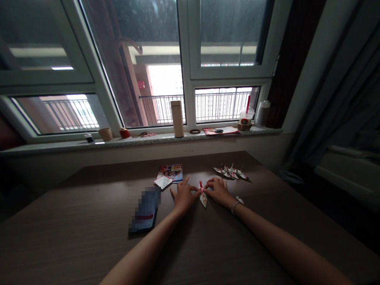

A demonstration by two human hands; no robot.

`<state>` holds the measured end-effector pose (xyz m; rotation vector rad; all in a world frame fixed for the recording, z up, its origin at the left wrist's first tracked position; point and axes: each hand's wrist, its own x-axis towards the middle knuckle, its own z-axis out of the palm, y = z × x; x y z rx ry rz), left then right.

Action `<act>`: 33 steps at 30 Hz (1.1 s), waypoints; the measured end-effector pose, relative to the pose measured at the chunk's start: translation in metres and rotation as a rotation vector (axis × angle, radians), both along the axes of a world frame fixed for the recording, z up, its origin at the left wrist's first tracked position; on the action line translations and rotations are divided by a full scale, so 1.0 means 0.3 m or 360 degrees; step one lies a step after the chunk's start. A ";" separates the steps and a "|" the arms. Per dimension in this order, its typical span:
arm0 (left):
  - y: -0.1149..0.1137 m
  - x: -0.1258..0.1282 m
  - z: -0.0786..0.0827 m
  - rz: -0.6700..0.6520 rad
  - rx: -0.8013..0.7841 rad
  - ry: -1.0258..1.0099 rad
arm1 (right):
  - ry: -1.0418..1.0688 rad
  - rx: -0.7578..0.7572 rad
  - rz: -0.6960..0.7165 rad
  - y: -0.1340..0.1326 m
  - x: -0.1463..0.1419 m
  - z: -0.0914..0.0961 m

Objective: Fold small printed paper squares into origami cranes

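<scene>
Between my two hands is a small folded paper piece (203, 200), white with red print, narrow and pointed toward me. My left hand (184, 194) pinches its left side with thumb and forefinger, while the other fingers spread away. From the right, my right hand (219, 190) grips the opposite side with bent fingers; a bracelet circles that wrist. Several folded paper cranes (231, 171) stand in a cluster beyond my right hand. Past my left hand lie a printed colour leaflet (170, 172) and a loose white paper square (163, 182).
A dark phone (145, 211), partly pixelated, lies left of my left forearm on the brown table (89, 213). A small white scrap (240, 200) is beside my right wrist. On the windowsill stand a beige thermos (177, 118), a drink cup with a red straw (246, 115) and a paper cup (105, 134).
</scene>
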<state>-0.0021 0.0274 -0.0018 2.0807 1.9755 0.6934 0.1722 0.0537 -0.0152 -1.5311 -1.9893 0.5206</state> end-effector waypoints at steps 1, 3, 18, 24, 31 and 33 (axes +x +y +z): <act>0.000 -0.001 0.001 -0.0003 -0.0003 0.0001 | -0.0004 0.0003 0.0007 -0.001 0.001 0.001; 0.000 0.000 0.005 -0.0015 -0.0002 0.0002 | -0.0019 -0.0005 0.0028 -0.002 0.003 0.003; 0.006 0.008 -0.019 -0.0039 0.0070 0.0023 | -0.0101 -0.0043 -0.0025 0.001 -0.005 0.008; 0.008 -0.004 -0.024 -0.0042 0.0036 0.0012 | -0.0051 -0.0009 -0.0011 0.001 0.003 0.012; 0.015 -0.010 -0.018 -0.0041 -0.0004 -0.0006 | -0.0065 -0.0020 0.0035 0.016 0.018 0.010; 0.014 -0.007 -0.014 -0.0044 0.0009 0.0001 | -0.0070 -0.0016 0.0047 0.017 0.018 0.009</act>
